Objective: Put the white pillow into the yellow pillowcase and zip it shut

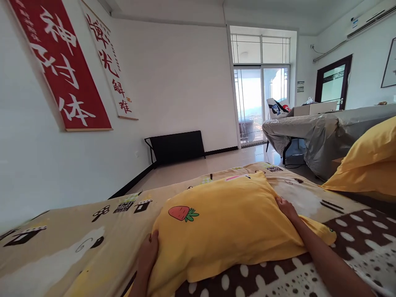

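Note:
A yellow pillow [229,218] with a carrot print lies on the bed, on top of a beige patterned sheet [74,218]. My left hand [149,247] grips its left edge, the thumb on the top side and the other fingers mostly out of sight. At the opposite side, my right hand [287,207] is closed on the pillow's right edge near the upper corner. A loose flap of the yellow case spreads out beneath my right forearm. Under the pillow's near side shows a brown blanket [349,225] with white dots.
More yellow bedding [371,156] is heaped at the right. Behind it stands a table [324,123] under a grey plastic cover, with boxes on top. A black folded frame [177,146] leans against the far wall. Red and white scrolls [66,70] hang on the left wall.

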`<state>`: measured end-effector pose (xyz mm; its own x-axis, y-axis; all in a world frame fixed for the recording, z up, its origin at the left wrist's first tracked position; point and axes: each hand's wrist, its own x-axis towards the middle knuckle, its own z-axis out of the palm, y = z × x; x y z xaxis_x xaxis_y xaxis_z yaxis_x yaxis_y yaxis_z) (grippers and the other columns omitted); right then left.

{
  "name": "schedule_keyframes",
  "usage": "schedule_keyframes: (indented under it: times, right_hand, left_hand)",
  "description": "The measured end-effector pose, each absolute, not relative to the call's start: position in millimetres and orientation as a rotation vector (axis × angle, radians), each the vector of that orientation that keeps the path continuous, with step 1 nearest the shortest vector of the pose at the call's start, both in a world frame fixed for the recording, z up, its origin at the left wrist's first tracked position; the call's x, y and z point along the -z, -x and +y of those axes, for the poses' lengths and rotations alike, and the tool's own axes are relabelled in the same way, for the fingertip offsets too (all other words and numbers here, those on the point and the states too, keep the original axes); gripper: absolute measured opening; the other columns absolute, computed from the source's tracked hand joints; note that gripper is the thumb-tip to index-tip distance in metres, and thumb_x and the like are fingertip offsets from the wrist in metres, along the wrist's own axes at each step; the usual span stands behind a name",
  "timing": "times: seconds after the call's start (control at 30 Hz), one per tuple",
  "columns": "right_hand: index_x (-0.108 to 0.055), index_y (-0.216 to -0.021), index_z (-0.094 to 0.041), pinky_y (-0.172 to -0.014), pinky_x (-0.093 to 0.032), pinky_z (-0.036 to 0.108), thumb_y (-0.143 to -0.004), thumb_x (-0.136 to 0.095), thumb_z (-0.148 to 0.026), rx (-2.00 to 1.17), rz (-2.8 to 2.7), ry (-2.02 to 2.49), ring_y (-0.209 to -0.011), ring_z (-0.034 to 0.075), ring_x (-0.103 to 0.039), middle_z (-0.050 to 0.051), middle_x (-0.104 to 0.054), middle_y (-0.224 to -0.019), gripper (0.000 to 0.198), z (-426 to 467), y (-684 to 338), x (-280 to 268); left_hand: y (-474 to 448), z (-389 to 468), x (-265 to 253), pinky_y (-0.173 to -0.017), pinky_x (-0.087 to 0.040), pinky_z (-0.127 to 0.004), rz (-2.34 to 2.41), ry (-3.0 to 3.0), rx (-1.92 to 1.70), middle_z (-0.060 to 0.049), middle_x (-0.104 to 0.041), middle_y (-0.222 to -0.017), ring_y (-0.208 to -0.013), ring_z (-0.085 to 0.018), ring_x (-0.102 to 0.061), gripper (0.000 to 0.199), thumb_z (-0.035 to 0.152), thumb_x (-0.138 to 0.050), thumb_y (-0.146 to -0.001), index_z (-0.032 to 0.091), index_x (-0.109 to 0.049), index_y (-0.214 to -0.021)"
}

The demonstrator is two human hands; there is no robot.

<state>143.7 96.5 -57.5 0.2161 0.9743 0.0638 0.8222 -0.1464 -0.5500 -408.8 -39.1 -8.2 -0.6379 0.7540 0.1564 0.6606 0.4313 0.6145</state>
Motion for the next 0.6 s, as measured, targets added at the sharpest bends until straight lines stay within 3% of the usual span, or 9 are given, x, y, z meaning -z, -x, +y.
schedule_keyframes:
  times: [0.1, 0.23, 0.37, 0.53, 0.6]
  right_hand:
    - [-0.051, -0.130, -0.015, -0.092, -0.041, 0.029, -0.097, -0.025, -0.037, -0.390, -1.631, 2.004, -0.114, 0.022, -0.056, 0.012, -0.057, -0.128, 0.048, 89.0, -153.4, 59.0]
    - [-0.054, -0.126, -0.010, -0.091, -0.041, 0.031, -0.096, -0.024, -0.033, -0.327, -1.632, 1.985, -0.110, 0.024, -0.058, 0.016, -0.060, -0.121, 0.048, 82.4, -157.2, 62.3]
    - [-0.053, -0.127, -0.008, -0.094, -0.038, 0.030, -0.093, -0.028, -0.027, -0.285, -1.620, 1.970, -0.116, 0.025, -0.053, 0.015, -0.058, -0.124, 0.047, 80.1, -158.8, 62.6]
    - [-0.057, -0.123, -0.009, -0.086, -0.042, 0.032, -0.093, -0.028, -0.027, -0.328, -1.637, 1.990, -0.107, 0.027, -0.059, 0.015, -0.062, -0.118, 0.045, 82.2, -161.3, 65.0]
    - [-0.061, -0.116, -0.008, -0.084, -0.043, 0.032, -0.093, -0.028, -0.026, -0.331, -1.665, 1.995, -0.103, 0.027, -0.061, 0.017, -0.064, -0.113, 0.044, 83.5, -160.4, 66.2]
  left_hand:
    - [418.5, -61.8, 4.9, -0.080, -0.047, -0.039, 2.567, -1.205, -0.990, -0.019, -0.067, -0.103, -0.096, -0.032, -0.062, 0.051, 0.048, -0.029, -0.083, 0.011, -0.062, -0.093]
    - [418.5, -78.9, 5.8, -0.079, -0.045, -0.041, 2.663, -1.180, -0.965, -0.021, -0.067, -0.099, -0.095, -0.035, -0.061, 0.048, 0.045, -0.026, -0.083, 0.013, -0.061, -0.087]
    - [408.8, -84.6, 5.4, -0.072, -0.047, -0.036, 2.611, -1.314, -0.847, -0.018, -0.068, -0.089, -0.081, -0.030, -0.064, 0.047, 0.044, -0.024, -0.085, 0.016, -0.061, -0.079]
    - [397.2, -83.9, 4.8, -0.078, -0.041, -0.056, 2.724, -1.251, -0.666, -0.027, -0.065, -0.093, -0.089, -0.043, -0.061, 0.050, 0.048, -0.029, -0.083, 0.012, -0.063, -0.079]
    - [393.2, -82.6, 4.5, -0.078, -0.043, -0.053, 2.679, -1.280, -0.654, -0.025, -0.066, -0.089, -0.086, -0.040, -0.062, 0.055, 0.051, -0.025, -0.085, 0.012, -0.062, -0.073]
